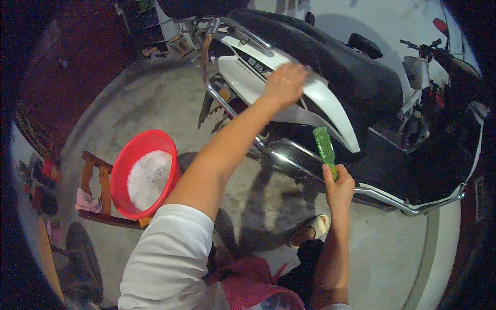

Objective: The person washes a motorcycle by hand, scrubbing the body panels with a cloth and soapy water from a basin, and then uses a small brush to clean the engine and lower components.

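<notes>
My left hand (286, 84) is pressed with curled fingers against the white side panel (329, 101) of an electric scooter, just below its black seat (302, 46). Its fingertips are hidden, so I cannot tell whether anything is under them. Lower and to the right, my right hand (339, 185) grips the handle of a green plastic brush (324, 144). The brush's wide end points up, beside the lower tip of the panel. A chrome guard rail (221, 101) curves around the scooter's side.
At left, a red basin (120, 170) of foamy water rests on a wooden stool (105, 188). A pink cloth (88, 200) hangs on the stool's corner. Another two-wheeler (420, 73) stands at the upper right. My sandalled foot (320, 228) is on the concrete floor (271, 205).
</notes>
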`<state>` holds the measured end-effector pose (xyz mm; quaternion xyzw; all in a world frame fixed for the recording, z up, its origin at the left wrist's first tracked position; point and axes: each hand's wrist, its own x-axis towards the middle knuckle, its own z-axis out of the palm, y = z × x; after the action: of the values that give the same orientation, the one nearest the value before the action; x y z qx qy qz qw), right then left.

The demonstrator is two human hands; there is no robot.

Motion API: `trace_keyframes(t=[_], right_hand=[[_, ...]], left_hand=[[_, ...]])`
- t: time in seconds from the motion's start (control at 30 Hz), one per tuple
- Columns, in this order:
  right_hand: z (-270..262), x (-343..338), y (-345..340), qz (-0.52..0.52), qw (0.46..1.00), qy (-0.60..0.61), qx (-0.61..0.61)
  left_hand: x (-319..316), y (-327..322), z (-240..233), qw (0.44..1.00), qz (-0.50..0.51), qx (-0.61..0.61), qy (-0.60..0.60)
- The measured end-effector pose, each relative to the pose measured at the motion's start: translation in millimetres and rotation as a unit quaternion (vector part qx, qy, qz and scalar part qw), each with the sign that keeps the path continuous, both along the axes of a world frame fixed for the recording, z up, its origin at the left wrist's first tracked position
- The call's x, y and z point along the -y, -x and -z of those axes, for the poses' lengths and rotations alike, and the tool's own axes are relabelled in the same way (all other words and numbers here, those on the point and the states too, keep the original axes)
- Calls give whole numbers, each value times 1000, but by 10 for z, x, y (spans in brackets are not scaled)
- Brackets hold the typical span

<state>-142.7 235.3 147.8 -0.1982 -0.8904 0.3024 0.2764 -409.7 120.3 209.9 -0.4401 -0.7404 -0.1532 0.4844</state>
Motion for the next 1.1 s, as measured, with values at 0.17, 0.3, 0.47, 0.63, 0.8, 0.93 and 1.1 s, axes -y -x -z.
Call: trace_keyframes(t=[0.17, 0.3, 0.47, 0.63, 0.8, 0.93, 1.1], right_hand=[[23, 39, 45, 0, 999, -37, 15], [7, 107, 43, -1, 999, -46, 26], [36, 118, 60, -17, 999, -34, -24], [84, 154, 86, -17, 1000, -24, 2], [28, 215, 107, -23, 997, -60, 35], [89, 318, 170, -43, 996, -55, 50], [79, 328, 256, -51, 993, -80, 68]], left_hand=[[346, 198, -175, 988, -136, 29, -73], [208, 109, -135, 979, -163, 9, -124], [286, 32, 51, 999, 43, 0, -5], [588, 327, 210, 986, -107, 41, -122], [889, 811, 107, 962, -170, 82, -196], [1274, 1289, -46, 948, -202, 90, -229], [1091, 1469, 74, 946, -167, 129, -247]])
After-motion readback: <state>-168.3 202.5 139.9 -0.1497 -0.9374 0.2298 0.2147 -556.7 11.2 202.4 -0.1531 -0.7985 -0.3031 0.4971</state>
